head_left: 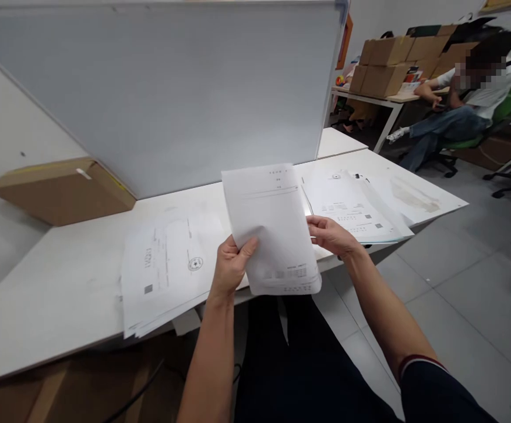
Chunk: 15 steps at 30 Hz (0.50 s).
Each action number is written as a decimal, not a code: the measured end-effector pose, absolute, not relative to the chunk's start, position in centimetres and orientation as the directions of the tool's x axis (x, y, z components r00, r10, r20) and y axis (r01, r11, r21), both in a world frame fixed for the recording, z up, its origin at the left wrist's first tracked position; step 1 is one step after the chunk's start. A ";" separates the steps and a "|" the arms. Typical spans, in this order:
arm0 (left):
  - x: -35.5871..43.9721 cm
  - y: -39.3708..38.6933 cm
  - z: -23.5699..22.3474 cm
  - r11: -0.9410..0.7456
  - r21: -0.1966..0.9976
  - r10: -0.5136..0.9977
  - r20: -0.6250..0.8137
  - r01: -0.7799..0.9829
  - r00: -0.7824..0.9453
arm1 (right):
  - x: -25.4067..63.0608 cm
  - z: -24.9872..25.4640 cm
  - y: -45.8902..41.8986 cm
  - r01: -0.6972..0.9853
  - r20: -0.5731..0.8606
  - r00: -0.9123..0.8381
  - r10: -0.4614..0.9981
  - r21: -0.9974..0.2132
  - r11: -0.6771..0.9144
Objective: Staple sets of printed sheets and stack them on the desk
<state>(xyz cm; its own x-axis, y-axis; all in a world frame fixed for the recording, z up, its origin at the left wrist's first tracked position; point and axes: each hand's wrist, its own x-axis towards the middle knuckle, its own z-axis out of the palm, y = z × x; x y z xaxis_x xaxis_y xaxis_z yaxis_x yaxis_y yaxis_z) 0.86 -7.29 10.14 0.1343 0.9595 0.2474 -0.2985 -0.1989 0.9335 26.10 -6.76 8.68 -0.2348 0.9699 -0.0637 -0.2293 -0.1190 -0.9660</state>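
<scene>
A white printed sheet of paper (pixel 273 229) is held upright over the table's front edge, its bottom curling. My left hand (pixel 233 264) pinches its left edge, thumb on the front and fingers behind. At the right edge, my right hand (pixel 330 232) is closed with its fingertips against the paper; part of the grip is hidden behind it. To the left lies a stack of printed papers (pixel 171 264) with a round star stamp. Another pile of papers (pixel 348 205), with a black clip at its top, rests on the right.
A large whiteboard (pixel 171 94) stands on the white table (pixel 61 294), with a cardboard box (pixel 66 191) by its left end. Beyond, a seated person (pixel 467 100) is beside stacked cartons (pixel 383 64). Tiled floor (pixel 449 317) lies at right.
</scene>
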 end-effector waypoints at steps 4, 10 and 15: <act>-0.1 -7.0 11.5 -0.370 0.903 0.922 0.385 -0.219 0.031 | 25.8 10.2 -6.3 -0.338 0.152 -0.058 0.987 -0.933 0.123; -0.2 -6.2 10.5 -0.392 0.907 0.920 0.391 -0.154 -0.035 | 25.2 8.5 -5.9 -0.189 0.242 0.062 0.968 -0.950 0.249; 0.4 -5.9 9.4 -0.331 0.932 0.944 0.325 -0.147 -0.065 | 24.6 7.1 -5.8 -0.075 0.254 0.027 0.967 -0.964 0.255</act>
<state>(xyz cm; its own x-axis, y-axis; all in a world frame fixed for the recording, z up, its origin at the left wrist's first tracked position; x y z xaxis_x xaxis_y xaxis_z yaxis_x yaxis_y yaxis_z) 0.41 -5.90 9.43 -0.0648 0.9436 0.3248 -0.1472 -0.3310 0.9321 24.61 -5.81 7.09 0.0274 0.9669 0.2537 -0.0750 0.2551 -0.9640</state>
